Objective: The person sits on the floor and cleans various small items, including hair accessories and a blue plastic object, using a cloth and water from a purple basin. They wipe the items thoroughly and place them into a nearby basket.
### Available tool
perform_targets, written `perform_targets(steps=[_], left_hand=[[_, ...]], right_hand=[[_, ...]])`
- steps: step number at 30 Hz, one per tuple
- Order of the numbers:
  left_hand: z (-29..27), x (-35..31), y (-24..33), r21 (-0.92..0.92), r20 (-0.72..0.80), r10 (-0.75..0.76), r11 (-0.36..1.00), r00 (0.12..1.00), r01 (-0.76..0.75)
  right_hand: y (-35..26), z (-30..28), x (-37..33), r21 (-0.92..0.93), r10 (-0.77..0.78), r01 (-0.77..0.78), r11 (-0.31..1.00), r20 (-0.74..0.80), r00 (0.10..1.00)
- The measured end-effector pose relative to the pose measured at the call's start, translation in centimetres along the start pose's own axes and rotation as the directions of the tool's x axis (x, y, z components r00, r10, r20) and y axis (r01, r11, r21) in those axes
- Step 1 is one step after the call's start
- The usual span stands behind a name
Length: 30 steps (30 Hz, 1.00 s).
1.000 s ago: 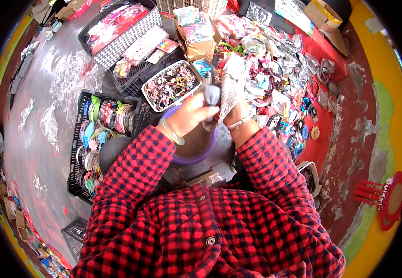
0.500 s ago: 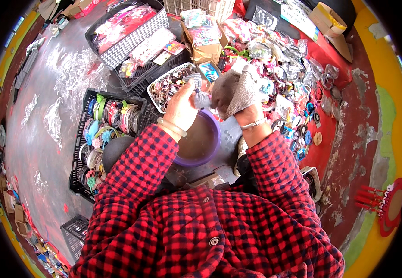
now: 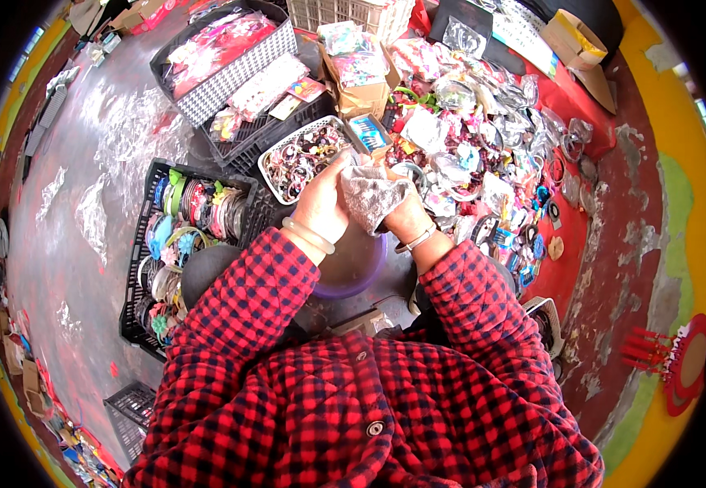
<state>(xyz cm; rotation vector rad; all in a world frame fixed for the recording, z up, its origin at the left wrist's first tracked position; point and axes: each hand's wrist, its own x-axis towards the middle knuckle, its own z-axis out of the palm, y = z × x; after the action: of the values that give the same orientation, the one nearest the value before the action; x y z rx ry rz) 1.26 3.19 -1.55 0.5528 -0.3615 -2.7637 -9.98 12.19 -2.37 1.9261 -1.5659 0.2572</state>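
Note:
My two hands meet over a purple-rimmed basin of murky water. My right hand is closed round a damp grey cloth, which hangs in folds between the hands. Pressed against the cloth's left side, my left hand has its fingers curled in; the cloth now mostly covers the grey fabric bow it grips. Just beyond the hands stands a white basket full of hair bands and small hair accessories.
A black crate of colourful headbands stands at left. Further off are another black crate with packaged goods and a cardboard box. A large heap of hair accessories spreads over red cloth at right.
The cloth has swung left and down from beside the bow to over it. My right hand has come in with it, close to my left, and the basin is more covered.

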Motion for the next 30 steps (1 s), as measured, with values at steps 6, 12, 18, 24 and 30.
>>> perform_targets(steps=[6,12,18,24,30], left_hand=[[0.8,-0.2,0.6,0.038,0.096,0.082,0.996,0.992,-0.086],[2.4,-1.3,1.4,0.025,0.172,0.13,0.99,0.977,-0.136],[1.9,-1.2,0.9,0.094,0.177,0.205,0.97,0.963,-0.224],[2.0,-1.6,0.0,0.145,0.219,0.184,0.965,0.958,-0.218],[2.4,-1.5,-0.9,0.17,0.138,0.254,0.946,0.957,-0.275]], right_hand=[[-0.5,-1.1,1.2,0.875,0.474,-0.479,0.075,0.392,0.789],[-0.6,-3.4,1.7,0.446,0.246,-0.199,-0.873,0.753,0.61],[-0.7,0.0,-0.6,0.78,0.38,-0.624,0.046,0.564,0.733],[-0.9,-0.7,1.0,0.772,0.485,-0.538,0.338,0.347,0.803],[-0.3,-2.4,1.1,0.718,0.366,-0.423,0.552,0.248,0.897]])
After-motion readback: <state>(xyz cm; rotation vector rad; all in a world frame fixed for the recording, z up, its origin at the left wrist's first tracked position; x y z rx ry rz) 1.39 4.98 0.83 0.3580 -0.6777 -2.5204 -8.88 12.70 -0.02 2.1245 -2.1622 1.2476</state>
